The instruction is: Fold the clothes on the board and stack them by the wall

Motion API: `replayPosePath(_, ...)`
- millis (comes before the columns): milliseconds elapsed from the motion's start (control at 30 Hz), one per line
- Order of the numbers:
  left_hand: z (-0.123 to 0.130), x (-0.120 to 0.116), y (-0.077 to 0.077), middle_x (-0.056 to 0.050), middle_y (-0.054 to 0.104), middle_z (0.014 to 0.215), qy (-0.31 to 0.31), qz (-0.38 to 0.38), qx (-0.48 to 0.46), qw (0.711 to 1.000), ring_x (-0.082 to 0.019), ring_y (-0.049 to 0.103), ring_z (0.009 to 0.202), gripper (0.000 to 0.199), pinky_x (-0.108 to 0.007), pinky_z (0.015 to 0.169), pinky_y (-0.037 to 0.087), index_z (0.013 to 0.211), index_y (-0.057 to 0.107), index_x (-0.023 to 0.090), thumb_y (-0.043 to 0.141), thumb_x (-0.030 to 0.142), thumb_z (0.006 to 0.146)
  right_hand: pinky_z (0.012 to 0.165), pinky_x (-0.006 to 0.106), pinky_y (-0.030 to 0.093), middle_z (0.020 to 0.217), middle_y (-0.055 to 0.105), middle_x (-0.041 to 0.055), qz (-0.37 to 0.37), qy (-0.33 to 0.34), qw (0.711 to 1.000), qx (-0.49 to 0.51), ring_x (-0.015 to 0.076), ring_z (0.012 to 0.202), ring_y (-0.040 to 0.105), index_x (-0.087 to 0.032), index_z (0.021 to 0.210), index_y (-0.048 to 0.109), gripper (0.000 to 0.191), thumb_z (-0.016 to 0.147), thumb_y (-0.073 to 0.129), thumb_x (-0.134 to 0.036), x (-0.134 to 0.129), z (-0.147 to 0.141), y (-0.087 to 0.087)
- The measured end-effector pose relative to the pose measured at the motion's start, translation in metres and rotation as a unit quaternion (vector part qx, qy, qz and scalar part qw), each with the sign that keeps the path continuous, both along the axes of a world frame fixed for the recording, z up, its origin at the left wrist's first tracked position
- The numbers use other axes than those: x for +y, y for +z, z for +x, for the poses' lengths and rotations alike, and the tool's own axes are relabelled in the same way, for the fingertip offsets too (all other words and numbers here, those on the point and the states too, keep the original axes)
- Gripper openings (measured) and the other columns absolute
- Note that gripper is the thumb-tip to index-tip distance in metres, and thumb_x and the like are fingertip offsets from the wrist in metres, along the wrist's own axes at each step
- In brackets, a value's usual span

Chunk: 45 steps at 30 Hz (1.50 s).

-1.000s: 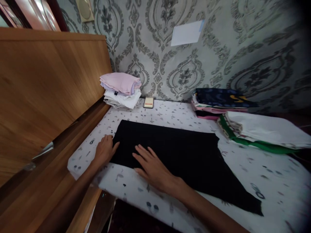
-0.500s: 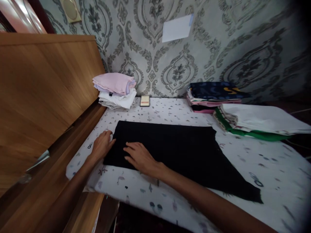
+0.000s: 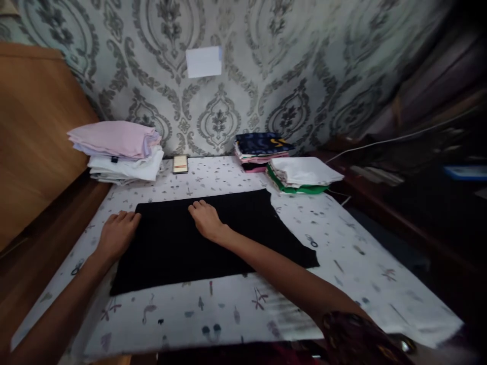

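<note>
A black shirt (image 3: 171, 248) lies flat on the patterned white sheet, doubled lengthwise, its straight hem at the left and a tapering sleeve at the lower right. At the hem's upper left corner, my left hand (image 3: 119, 234) has its fingers bent together over the edge of the cloth. My right hand (image 3: 207, 220) rests on the upper middle of the shirt, fingers curled and closed against the fabric. Both sets of fingertips are partly hidden, and no fabric is visibly lifted.
Folded pink and white clothes (image 3: 114, 139) are stacked at the back left beside a wooden panel (image 3: 34, 137). A small card-like box (image 3: 180, 164) stands by the wall. Two more stacks, one topped with navy cloth (image 3: 262, 143), one with white cloth (image 3: 304, 171), lie at the back right.
The view has swung right, so the surroundings appear shifted left. My right hand has gone from flat, spread fingers to curled ones, farther up the shirt. My left hand now reaches the hem edge.
</note>
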<state>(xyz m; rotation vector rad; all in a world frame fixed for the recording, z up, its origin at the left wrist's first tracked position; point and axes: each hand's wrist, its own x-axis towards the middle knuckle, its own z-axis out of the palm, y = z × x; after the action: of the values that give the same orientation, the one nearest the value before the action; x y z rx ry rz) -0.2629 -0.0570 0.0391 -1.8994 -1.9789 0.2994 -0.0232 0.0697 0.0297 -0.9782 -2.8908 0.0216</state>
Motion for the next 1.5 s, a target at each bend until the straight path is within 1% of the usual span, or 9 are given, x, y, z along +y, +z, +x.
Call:
replayPosePath(267,-0.009,0.005,-0.006,-0.012,0.071,0.102,0.059,0.013,-0.141,0.988,-0.029,0.066,0.099,0.034,-0.04,0.085,0.049,0.097,0.07,0.02,0.037,0.029,0.097,0.097,0.04,0.047,0.123,0.064,0.0174,-0.023,-0.007,0.998,0.052,0.0266,0.117,0.055,-0.011,0.115,0.066,0.028,0.098,0.044,-0.014,-0.005,-0.001,-0.003)
replayPosePath(500,-0.028,0.039,-0.018,-0.014,0.063,0.136,0.061,0.107,-0.304,0.945,-0.024,0.056,0.127,0.047,-0.039,0.108,0.043,0.133,0.055,0.014,0.03,0.032,0.099,0.123,0.05,0.019,0.162,0.029,0.0213,-0.135,0.057,0.983,0.108,0.0283,0.153,0.019,-0.002,0.152,0.036,0.069,0.101,0.045,-0.047,-0.057,-0.058,-0.013)
replayPosePath(700,-0.036,0.052,-0.055,-0.019,0.042,0.156,0.066,0.027,-0.255,0.964,-0.032,0.036,0.147,0.053,-0.063,0.113,0.031,0.146,0.045,0.015,0.029,0.031,0.098,0.123,0.056,0.016,0.162,0.029,0.0205,-0.126,0.11,0.982,0.088,0.0295,0.153,0.019,-0.001,0.15,0.036,0.075,0.1,0.038,-0.057,-0.077,-0.084,-0.031)
replayPosePath(867,-0.045,0.055,-0.071,-0.019,0.044,0.155,0.05,0.05,-0.251,0.965,-0.034,0.038,0.145,0.055,-0.063,0.112,0.032,0.146,0.047,0.016,0.027,0.033,0.097,0.122,0.056,0.022,0.16,0.033,0.0197,-0.095,0.107,0.985,0.095,0.0293,0.152,0.021,-0.003,0.147,0.04,0.072,0.1,0.036,-0.057,-0.073,-0.08,-0.034)
replayPosePath(1000,-0.045,0.058,-0.07,-0.021,0.045,0.153,0.054,0.056,-0.26,0.962,-0.035,0.039,0.144,0.058,-0.063,0.112,0.032,0.145,0.047,0.013,0.026,0.038,0.095,0.121,0.056,0.025,0.159,0.036,0.0189,-0.093,0.107,0.986,0.093,0.0296,0.15,0.026,-0.003,0.144,0.044,0.069,0.1,0.041,-0.055,-0.074,-0.077,-0.028)
replayPosePath(1133,-0.056,0.065,-0.062,-0.023,0.054,0.143,0.052,0.052,-0.3,0.951,-0.035,0.049,0.136,0.061,-0.05,0.113,0.038,0.135,0.051,0.009,0.035,0.045,0.089,0.12,0.053,0.029,0.156,0.041,0.0206,-0.074,0.092,0.987,0.106,0.0303,0.149,0.028,-0.004,0.14,0.048,0.066,0.098,0.049,-0.055,-0.083,-0.075,-0.02)
replayPosePath(1267,-0.074,0.073,-0.051,-0.017,0.066,0.12,0.045,0.061,-0.34,0.937,-0.035,0.058,0.122,0.049,-0.045,0.106,0.044,0.116,0.061,0.017,0.046,0.049,0.081,0.117,0.046,0.035,0.152,0.045,0.0178,0.003,0.138,0.981,0.138,0.029,0.144,0.035,-0.008,0.128,0.057,0.049,0.098,0.054,-0.045,-0.105,-0.071,-0.009)
replayPosePath(1367,-0.081,0.079,-0.043,-0.011,0.069,0.1,0.073,0.061,-0.352,0.931,-0.035,0.063,0.107,0.039,-0.043,0.095,0.05,0.099,0.063,0.021,0.054,0.05,0.074,0.093,0.04,0.054,0.131,0.061,0.0152,-0.033,0.189,0.975,0.113,0.0272,0.119,0.057,-0.011,0.116,0.063,0.044,0.099,0.052,-0.049,-0.123,-0.071,-0.001)
replayPosePath(1500,-0.081,0.087,-0.035,-0.007,0.067,0.08,0.162,0.023,-0.385,0.908,-0.03,0.065,0.082,0.034,-0.036,0.067,0.048,0.081,0.062,0.022,0.063,0.052,0.065,0.07,0.039,0.057,0.113,0.066,0.0164,-0.094,0.183,0.977,0.062,0.0285,0.1,0.064,-0.008,0.118,0.062,0.057,0.097,0.048,-0.059,-0.134,-0.075,0.002)
